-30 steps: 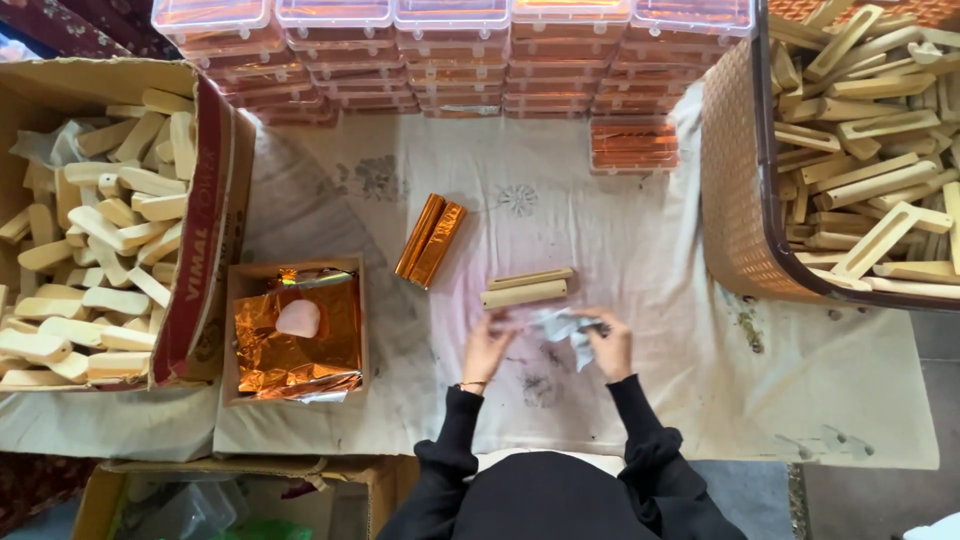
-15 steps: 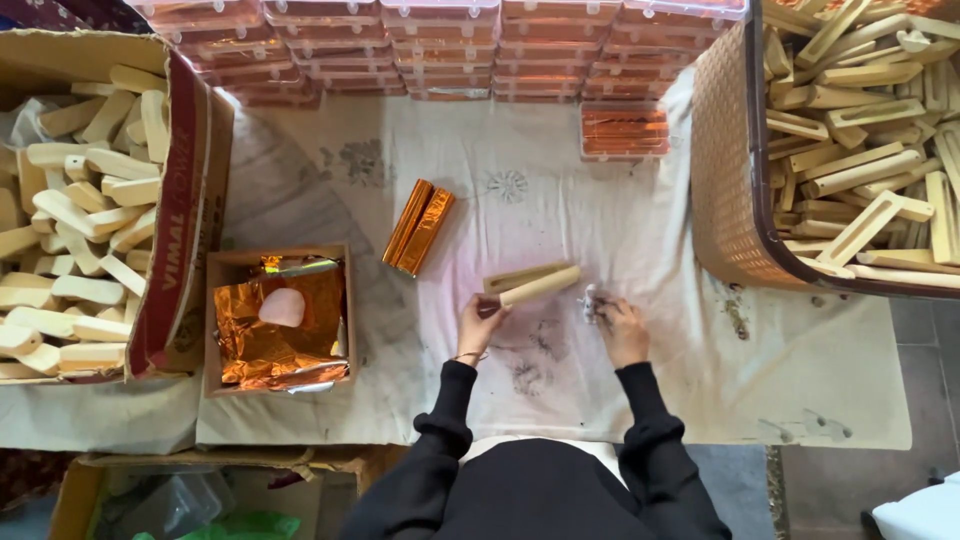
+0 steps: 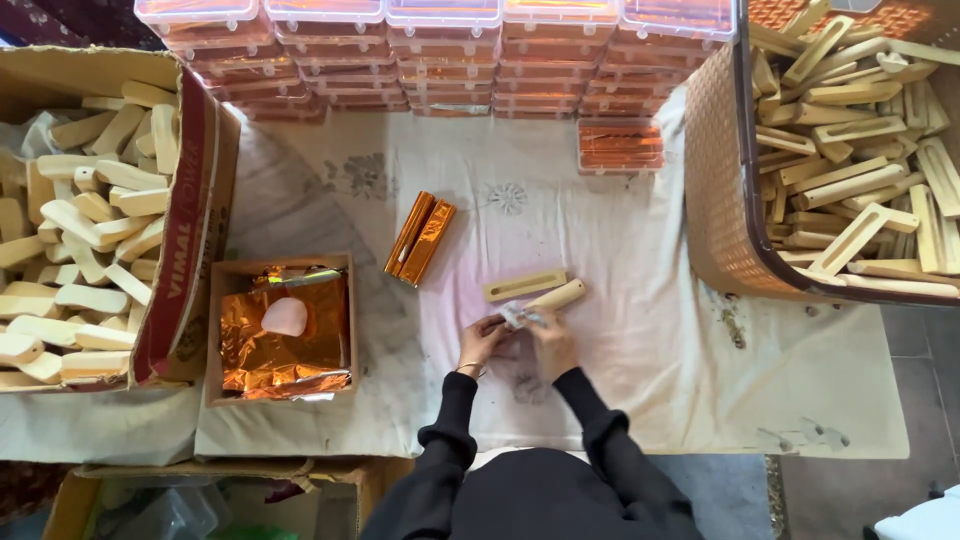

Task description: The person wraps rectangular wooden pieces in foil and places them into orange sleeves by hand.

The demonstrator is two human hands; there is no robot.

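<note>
My left hand (image 3: pixel 481 340) and my right hand (image 3: pixel 553 338) meet near the front middle of the white cloth (image 3: pixel 640 300). Between them is a rounded pale wooden piece (image 3: pixel 558 296), its far end pointing up and to the right. My right hand grips its near end. My left hand pinches a small crumpled clear wrapper (image 3: pixel 518 316) against that end. A flat slotted wooden piece (image 3: pixel 525 285) lies on the cloth just beyond the hands, touching neither. Two bars wrapped in gold foil (image 3: pixel 420 238) lie side by side further left.
A small cardboard box (image 3: pixel 214 330) holds orange foil sheets and a pale pink lump (image 3: pixel 285 316). A large cardboard box (image 3: pixel 190 230) on the left and a woven basket (image 3: pixel 715 200) on the right hold several wooden pieces. Stacked clear lidded boxes (image 3: pixel 440 60) line the far edge.
My hands were apart, the left with the wooden pieces and the right with the clear wrapper. Now they have come together on the rounded piece, and the slotted piece lies on the cloth.
</note>
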